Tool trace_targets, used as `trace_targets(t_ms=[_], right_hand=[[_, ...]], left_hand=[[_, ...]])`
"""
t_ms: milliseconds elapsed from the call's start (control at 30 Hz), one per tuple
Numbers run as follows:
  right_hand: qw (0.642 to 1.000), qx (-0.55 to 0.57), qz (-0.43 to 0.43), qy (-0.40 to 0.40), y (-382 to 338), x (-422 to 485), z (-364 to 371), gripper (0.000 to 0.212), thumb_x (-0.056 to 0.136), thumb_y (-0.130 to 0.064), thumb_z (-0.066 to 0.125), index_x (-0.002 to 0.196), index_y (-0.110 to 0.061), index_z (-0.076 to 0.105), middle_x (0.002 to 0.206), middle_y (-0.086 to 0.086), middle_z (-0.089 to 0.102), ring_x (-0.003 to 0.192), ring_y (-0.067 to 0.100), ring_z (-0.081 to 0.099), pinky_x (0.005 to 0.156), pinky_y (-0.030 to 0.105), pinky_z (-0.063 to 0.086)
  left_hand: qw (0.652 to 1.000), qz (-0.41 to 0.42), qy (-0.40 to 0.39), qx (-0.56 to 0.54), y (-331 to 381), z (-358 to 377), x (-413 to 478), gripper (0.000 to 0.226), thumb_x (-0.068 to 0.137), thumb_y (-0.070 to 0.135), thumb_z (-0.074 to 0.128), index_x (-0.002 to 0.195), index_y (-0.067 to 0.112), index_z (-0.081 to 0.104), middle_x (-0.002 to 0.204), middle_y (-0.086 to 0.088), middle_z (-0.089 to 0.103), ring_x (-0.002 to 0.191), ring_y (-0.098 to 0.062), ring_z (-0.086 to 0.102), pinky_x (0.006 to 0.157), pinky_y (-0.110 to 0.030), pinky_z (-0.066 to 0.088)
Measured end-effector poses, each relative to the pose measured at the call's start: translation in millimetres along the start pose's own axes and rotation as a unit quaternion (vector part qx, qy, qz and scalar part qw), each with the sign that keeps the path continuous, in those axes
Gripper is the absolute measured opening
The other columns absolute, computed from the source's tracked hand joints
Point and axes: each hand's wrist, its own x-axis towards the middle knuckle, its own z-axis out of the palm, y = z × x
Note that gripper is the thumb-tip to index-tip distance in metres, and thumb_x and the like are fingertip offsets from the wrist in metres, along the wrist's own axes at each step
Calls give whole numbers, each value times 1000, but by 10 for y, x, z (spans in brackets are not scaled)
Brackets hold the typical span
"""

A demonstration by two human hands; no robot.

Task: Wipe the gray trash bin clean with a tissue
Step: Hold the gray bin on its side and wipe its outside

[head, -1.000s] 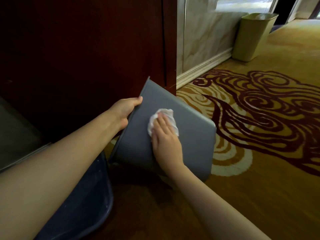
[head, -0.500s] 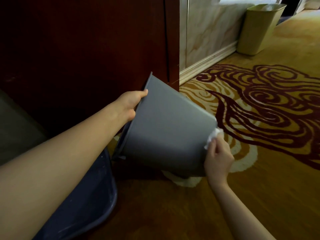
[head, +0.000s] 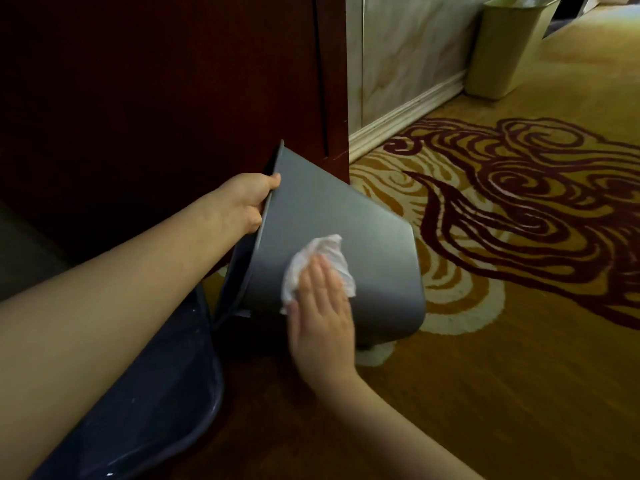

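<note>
We have brought our right hand [head: 320, 311] back from the bin's far edge onto its upturned side, palm flat, pressing the crumpled tissue [head: 317, 263] against the gray trash bin [head: 363, 237]. Our left hand [head: 247, 199] still grips the rim, keeping the bin tipped over on the patterned carpet [head: 519, 306] beside the dark wooden panel [head: 156, 98]. We judge the strokes are covering this face back and forth; other sides likely remain.

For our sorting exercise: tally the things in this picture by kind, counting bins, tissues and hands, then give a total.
Bins: 3: gray trash bin, beige bin, dark blue bin
Tissues: 1: tissue
Hands: 2: left hand, right hand
Total: 6
</note>
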Motion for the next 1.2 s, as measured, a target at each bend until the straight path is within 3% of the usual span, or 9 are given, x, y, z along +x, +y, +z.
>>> trace_targets(t_ms=[167, 400, 500, 533, 700, 867, 967, 1033, 1200], right_hand=[[991, -2, 130, 34, 681, -309, 30, 47, 100, -31, 23, 132, -2, 41, 137, 18, 49, 132, 25, 30, 104, 53, 28], [944, 124, 301, 60, 1136, -256, 2, 42, 100, -19, 31, 136, -2, 43, 144, 10, 42, 138, 18, 28, 113, 29, 17], [882, 211, 415, 78, 1330, -202, -30, 35, 99, -19, 31, 90, -7, 63, 97, 10, 65, 91, 27, 59, 76, 32, 46], [855, 244, 452, 70, 1386, -188, -37, 38, 99, -21, 31, 72, -10, 56, 74, 8, 59, 71, 27, 53, 60, 31, 39], [736, 352, 567, 115, 1460, 35, -264, 35, 96, -24, 38, 67, -16, 54, 67, 5, 48, 59, 16, 43, 56, 31, 34], [869, 355, 328, 109, 698, 450, -548, 29, 98, -24, 39, 76, -20, 58, 66, -9, 53, 53, -5, 50, 50, 12, 41], [957, 258, 134, 1, 26, 575, -398, 22, 97, -24, 40, 101, -21, 61, 102, -9, 61, 94, -4, 53, 87, 23, 44], [983, 179, 28, -3, -112, 613, -284, 38, 97, -23, 38, 131, -13, 51, 139, 3, 50, 132, 11, 36, 114, 29, 17], [977, 117, 156, -88, 687, 594, -164, 45, 98, -15, 35, 140, 0, 34, 150, 17, 32, 141, 25, 23, 114, 26, 9]], left_hand=[[1000, -14, 3, -13, 20, -25, 25, 36, 97, 23, 41, 127, 3, 48, 129, -14, 55, 103, -25, 56, 79, -40, 45], [1000, 12, 6, -19, 51, 80, -10, 39, 98, 19, 40, 133, 3, 43, 134, -14, 53, 119, -26, 53, 82, -36, 44], [1000, 6, 2, -16, 42, 56, -23, 39, 98, 20, 40, 133, 3, 43, 134, -14, 53, 119, -26, 53, 82, -36, 44], [1000, 4, 2, -17, 34, 36, -17, 39, 98, 20, 40, 132, 2, 43, 133, -14, 53, 118, -26, 53, 81, -37, 44], [1000, -2, 6, -22, -31, -56, -17, 37, 97, 22, 41, 128, 3, 46, 129, -15, 55, 100, -25, 56, 77, -40, 46], [1000, 4, 5, -31, -44, -65, -57, 37, 97, 22, 42, 128, 3, 47, 126, -15, 57, 96, -25, 57, 67, -37, 49], [999, 12, 1, -30, -37, -25, -60, 37, 98, 21, 40, 128, 1, 47, 122, -14, 59, 101, -25, 58, 79, -37, 46], [1000, 14, -2, -21, -46, -24, -56, 36, 98, 22, 38, 125, 1, 49, 100, -11, 63, 87, -22, 60, 80, -36, 44], [998, 35, 42, -1, -119, -86, -19, 30, 96, 23, 45, 119, 7, 56, 93, -7, 62, 77, -20, 61, 60, -37, 50]])
